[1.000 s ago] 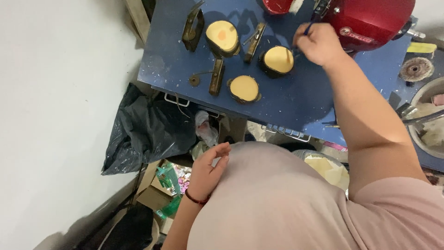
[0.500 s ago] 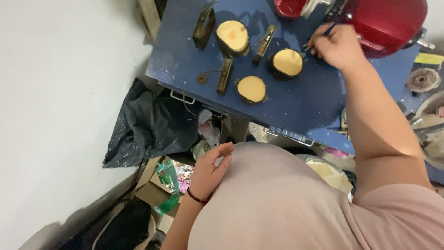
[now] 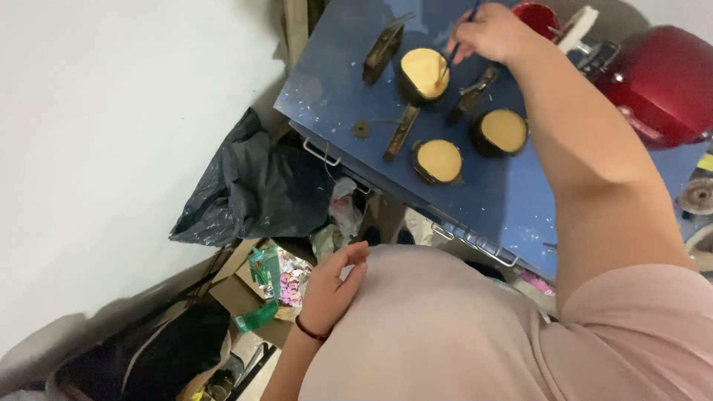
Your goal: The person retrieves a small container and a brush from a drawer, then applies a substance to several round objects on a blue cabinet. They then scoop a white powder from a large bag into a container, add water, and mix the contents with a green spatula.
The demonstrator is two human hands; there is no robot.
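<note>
Pinched in the right hand (image 3: 492, 31), a thin brush (image 3: 454, 50) touches the top yellow disc (image 3: 425, 72) on the blue table (image 3: 512, 200).

Its tip rests on that disc's right edge, at the table's far side. Two more yellow discs (image 3: 438, 160) lie nearer, apart from each other, with dark metal bars (image 3: 401, 132) between and beside them. A red machine (image 3: 661, 82) stands at the right. The left hand (image 3: 333, 286), fingers loosely curled and holding nothing, rests against the pink shirt (image 3: 460, 334). A black bag (image 3: 252, 186) slumps below the table's edge.
</note>
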